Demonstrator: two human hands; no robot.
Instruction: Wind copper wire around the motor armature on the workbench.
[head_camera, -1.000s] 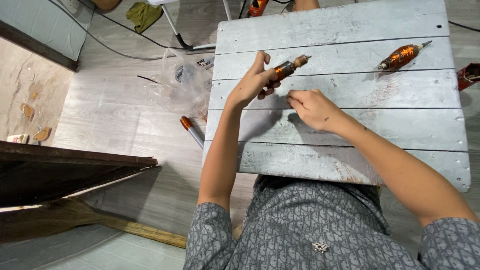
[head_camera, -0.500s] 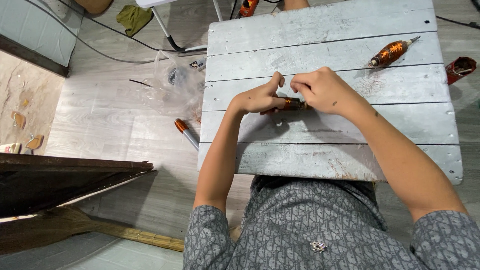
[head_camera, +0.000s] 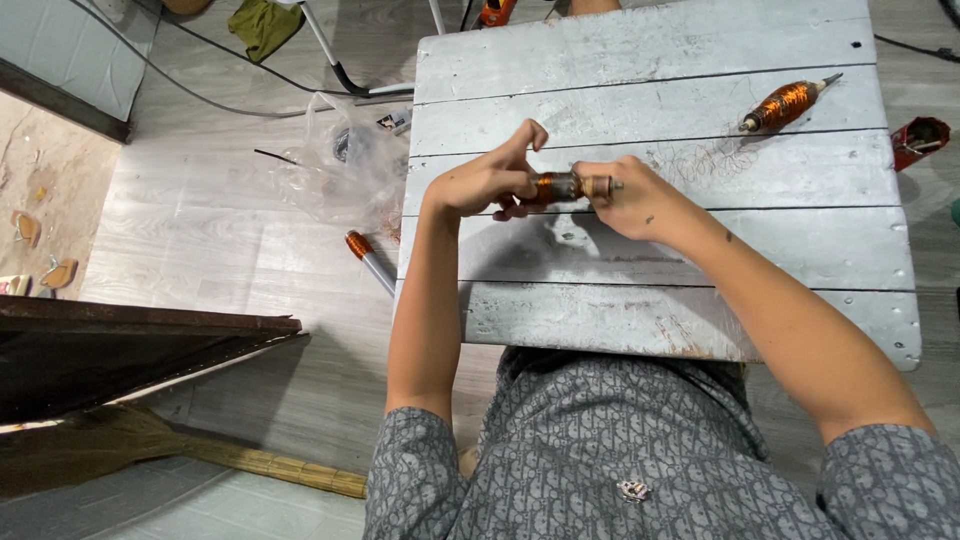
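Over the middle of a grey plank table (head_camera: 700, 320), both my hands hold a small copper-wound motor rotor (head_camera: 560, 186) lying level. My left hand (head_camera: 490, 180) grips its left end, index finger raised. My right hand (head_camera: 625, 195) pinches the right end at the shaft. A second copper-wound rotor (head_camera: 783, 104) lies loose on the table at the far right, away from both hands.
A clear plastic bag (head_camera: 340, 165) lies on the floor left of the table, beside an orange-handled tool (head_camera: 368, 260). A red object (head_camera: 920, 140) sits right of the table. A dark board (head_camera: 130, 360) and a broom (head_camera: 200, 455) are at lower left. Cables and a green cloth (head_camera: 262, 25) lie beyond.
My left hand brought the rotor down from a tilted hold to level. My right hand left the tabletop and closed on the rotor's right end.
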